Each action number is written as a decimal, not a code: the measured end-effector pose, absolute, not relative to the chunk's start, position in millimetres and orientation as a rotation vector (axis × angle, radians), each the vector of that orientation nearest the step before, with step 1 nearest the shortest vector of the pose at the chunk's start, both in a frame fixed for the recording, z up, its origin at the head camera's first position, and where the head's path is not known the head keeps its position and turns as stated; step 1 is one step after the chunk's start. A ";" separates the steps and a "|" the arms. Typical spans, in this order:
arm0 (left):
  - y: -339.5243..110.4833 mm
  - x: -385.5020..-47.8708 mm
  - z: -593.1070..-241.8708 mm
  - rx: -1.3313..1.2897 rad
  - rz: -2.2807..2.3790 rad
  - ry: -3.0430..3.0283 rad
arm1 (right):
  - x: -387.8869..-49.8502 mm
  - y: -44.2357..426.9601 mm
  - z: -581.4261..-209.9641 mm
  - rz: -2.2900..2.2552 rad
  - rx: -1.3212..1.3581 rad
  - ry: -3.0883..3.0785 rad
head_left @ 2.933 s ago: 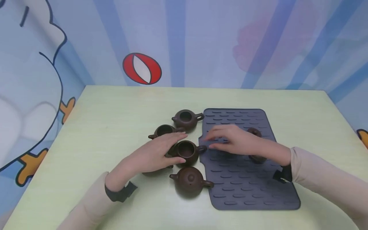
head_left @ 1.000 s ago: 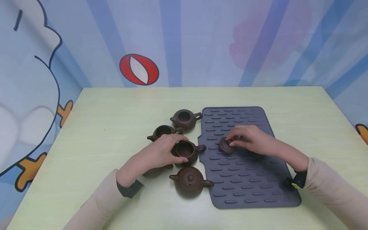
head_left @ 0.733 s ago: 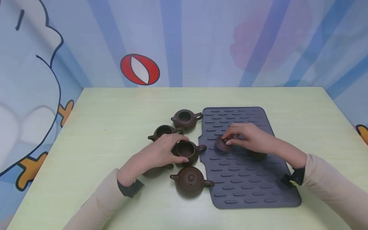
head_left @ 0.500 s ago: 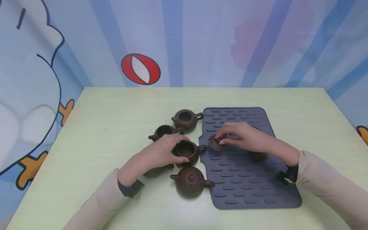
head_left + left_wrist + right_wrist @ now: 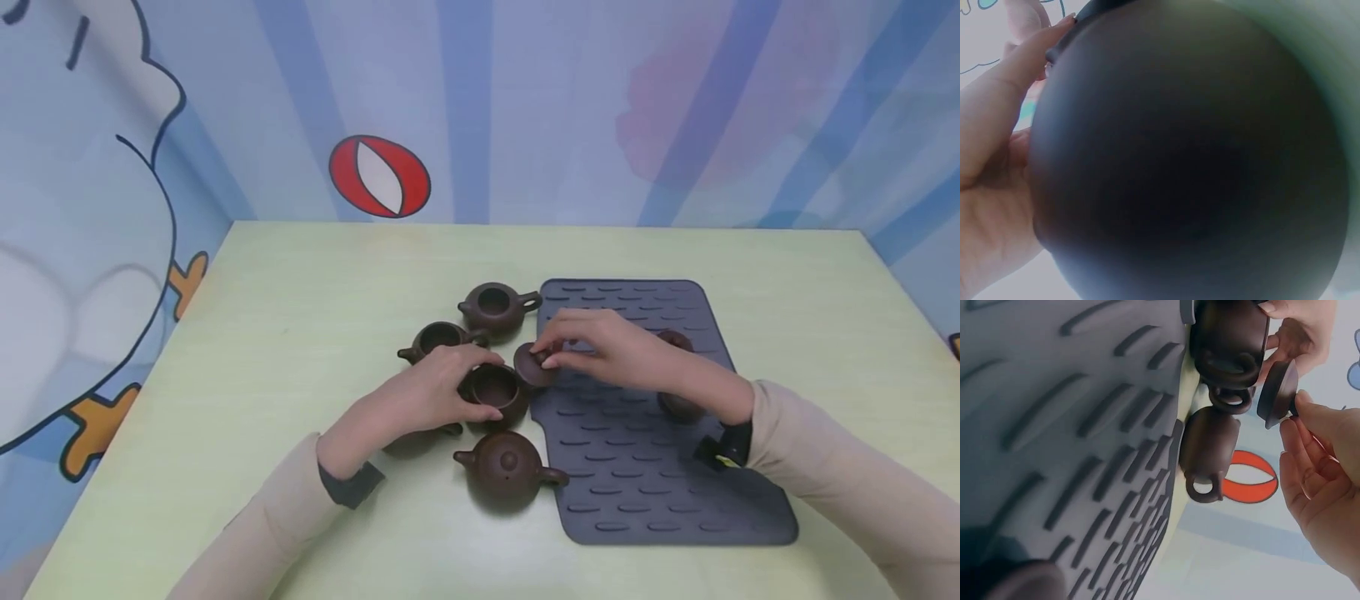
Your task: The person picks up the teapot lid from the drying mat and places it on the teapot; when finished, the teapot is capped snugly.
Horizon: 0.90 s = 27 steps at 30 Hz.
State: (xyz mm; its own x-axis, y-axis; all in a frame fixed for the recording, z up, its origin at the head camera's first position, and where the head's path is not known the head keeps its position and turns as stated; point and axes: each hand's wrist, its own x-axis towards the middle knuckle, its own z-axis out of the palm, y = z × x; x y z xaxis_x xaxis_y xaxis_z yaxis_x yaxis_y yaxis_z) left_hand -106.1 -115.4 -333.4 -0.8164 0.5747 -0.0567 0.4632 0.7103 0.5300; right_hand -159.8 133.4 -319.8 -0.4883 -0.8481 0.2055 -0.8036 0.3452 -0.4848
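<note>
My left hand holds an open dark brown teapot by its sides, thumb and fingers around the body. Between thumb and fingertips of my right hand is a round teapot lid, pinched by its knob. The lid hangs tilted near that teapot's mouth, over its handle side; the right wrist view shows the lid apart from the pot. Just in front stands a teapot with its lid on. A large blurred dark round body fills the left wrist view.
Two more lidless teapots stand behind: one at the back, one further left. Another teapot is partly hidden under my left wrist. On the grey ridged mat, dark brown pieces are partly covered by my right forearm.
My right hand reaches empty at first, then has a lid by its knob over the mat. It has since carried the lid left to the teapot. My left hand stays in place.
</note>
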 end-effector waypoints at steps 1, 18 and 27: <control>-115.0 -106.3 -333.4 0.832 0.751 2.697 | -159.4 132.3 -319.5 -0.834 -1.543 2.501; -113.3 -109.6 -336.2 0.862 0.787 2.686 | -153.8 107.9 -316.7 -0.784 -1.719 2.399; -113.1 -108.9 -336.1 0.847 0.786 2.688 | -152.9 96.7 -324.8 -0.688 -1.886 2.422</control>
State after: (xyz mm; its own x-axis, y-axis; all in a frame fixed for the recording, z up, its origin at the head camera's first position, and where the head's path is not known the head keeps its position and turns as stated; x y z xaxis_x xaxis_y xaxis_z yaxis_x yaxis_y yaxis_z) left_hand -108.9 -113.1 -336.1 -0.8112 0.5831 -0.0428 0.4681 0.6916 0.5501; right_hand -152.9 96.7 -324.8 -0.2811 -0.9223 0.2653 -0.9241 0.1856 -0.3340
